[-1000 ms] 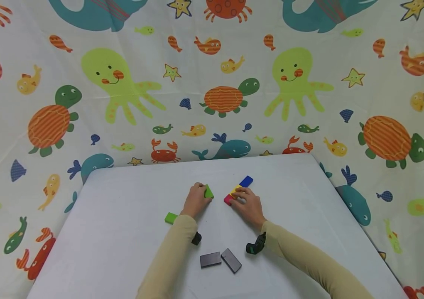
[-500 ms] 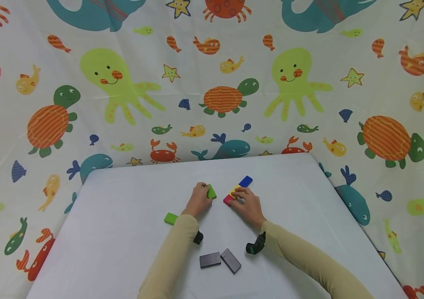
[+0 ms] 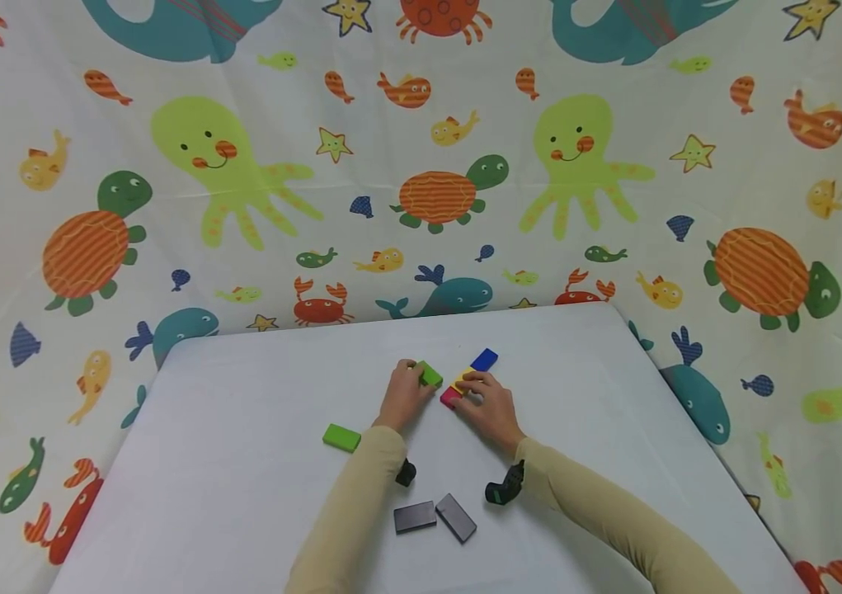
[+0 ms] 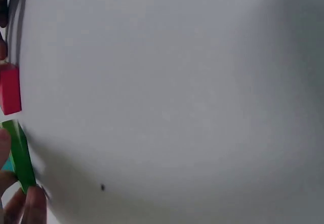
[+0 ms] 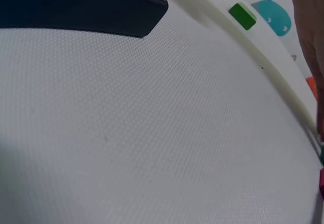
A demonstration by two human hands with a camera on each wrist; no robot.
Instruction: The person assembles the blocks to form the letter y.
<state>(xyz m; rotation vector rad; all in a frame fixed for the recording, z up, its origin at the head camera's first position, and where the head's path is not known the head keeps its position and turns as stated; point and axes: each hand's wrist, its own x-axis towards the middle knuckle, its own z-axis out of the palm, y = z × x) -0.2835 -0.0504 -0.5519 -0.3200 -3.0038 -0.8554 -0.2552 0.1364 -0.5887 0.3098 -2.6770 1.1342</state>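
My left hand [image 3: 401, 396] pinches a flat green block [image 3: 430, 374] near the middle of the table; its fingers also show on that block [image 4: 20, 158] in the left wrist view. My right hand [image 3: 491, 410] holds the near part of a slanting row, thumb at the red block [image 3: 450, 396] and fingers at the yellow block [image 3: 462, 379], which they partly cover. At the row's far end lies a blue block [image 3: 484, 360]. The green block is tilted, its end close to the red block [image 4: 10, 90], with a small gap between them.
Another green block [image 3: 342, 438] lies left of my left forearm. Two dark grey blocks, one [image 3: 415, 517] beside the other [image 3: 456, 518], lie nearer me between the forearms. Behind the white table [image 3: 242, 462] hangs a cloth printed with sea animals [image 3: 435, 198].
My left hand has moved right with the green block, turning it and bringing it nearer the row. The right hand stays at the red and yellow blocks. The head view has shifted slightly.
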